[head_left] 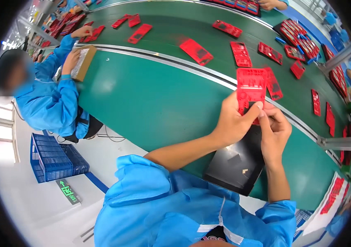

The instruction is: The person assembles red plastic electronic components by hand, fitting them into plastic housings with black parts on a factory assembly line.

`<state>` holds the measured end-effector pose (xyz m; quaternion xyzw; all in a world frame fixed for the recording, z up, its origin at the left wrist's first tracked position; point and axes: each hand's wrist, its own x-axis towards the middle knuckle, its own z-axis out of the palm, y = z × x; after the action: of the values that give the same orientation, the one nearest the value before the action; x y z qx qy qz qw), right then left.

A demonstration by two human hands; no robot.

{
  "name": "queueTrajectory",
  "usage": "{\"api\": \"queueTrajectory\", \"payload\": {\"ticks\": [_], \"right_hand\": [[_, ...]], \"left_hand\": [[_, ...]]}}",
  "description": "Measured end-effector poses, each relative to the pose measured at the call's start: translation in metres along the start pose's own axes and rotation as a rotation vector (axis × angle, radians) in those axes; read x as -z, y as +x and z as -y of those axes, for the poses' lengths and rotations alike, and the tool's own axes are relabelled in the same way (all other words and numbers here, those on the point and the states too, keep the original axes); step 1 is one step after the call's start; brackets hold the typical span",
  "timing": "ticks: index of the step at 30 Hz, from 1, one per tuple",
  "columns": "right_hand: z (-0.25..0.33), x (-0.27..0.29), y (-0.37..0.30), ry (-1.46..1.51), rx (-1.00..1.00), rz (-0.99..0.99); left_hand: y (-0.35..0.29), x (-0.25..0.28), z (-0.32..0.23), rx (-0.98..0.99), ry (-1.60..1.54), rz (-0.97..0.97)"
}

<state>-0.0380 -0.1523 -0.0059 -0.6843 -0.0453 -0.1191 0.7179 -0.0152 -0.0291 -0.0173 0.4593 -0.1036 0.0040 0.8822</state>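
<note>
Between my two hands is a red plastic casing (pixel 251 80) with moulded slots, held up over the table's far edge. My left hand (pixel 234 119) grips its lower left side, the thumb lying across the lower part. My right hand (pixel 275 127) pinches the casing's lower right corner, thumb and finger pressed together. A dark patch shows on the casing beside my thumbs; whether it is a separate piece I cannot tell. Beneath my hands a black tray (pixel 233 164) lies on the green table, with a dark square and small pale bits in it.
Beyond a metal rail, a green conveyor belt (pixel 163 49) carries several red casings (pixel 196 52). At the left a co-worker in blue (pixel 52 94) sits beside a cardboard box (pixel 85 64). Blue crates (pixel 56 158) stand on the floor. A metal post (pixel 340 143) rises at the right.
</note>
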Motion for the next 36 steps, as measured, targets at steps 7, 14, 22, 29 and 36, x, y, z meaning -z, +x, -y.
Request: {"api": "queueTrajectory", "payload": {"ticks": [7, 14, 22, 29, 36], "right_hand": [[0.002, 0.024, 0.001, -0.072, -0.071, 0.061], [-0.017, 0.028, 0.008, -0.025, -0.076, 0.107], [-0.036, 0.050, 0.005, -0.107, 0.143, 0.036], [-0.046, 0.190, 0.064, -0.082, 0.130, -0.346], [-0.088, 0.219, 0.070, -0.195, 0.074, -0.575]], "left_hand": [[0.001, -0.007, -0.001, 0.154, -0.056, 0.059], [0.003, 0.003, 0.000, 0.067, 0.008, 0.072], [0.001, 0.006, 0.008, -0.017, 0.024, 0.166], [0.022, 0.019, -0.003, 0.062, 0.108, 0.066], [0.042, 0.048, 0.007, -0.030, 0.338, -0.067]]}}
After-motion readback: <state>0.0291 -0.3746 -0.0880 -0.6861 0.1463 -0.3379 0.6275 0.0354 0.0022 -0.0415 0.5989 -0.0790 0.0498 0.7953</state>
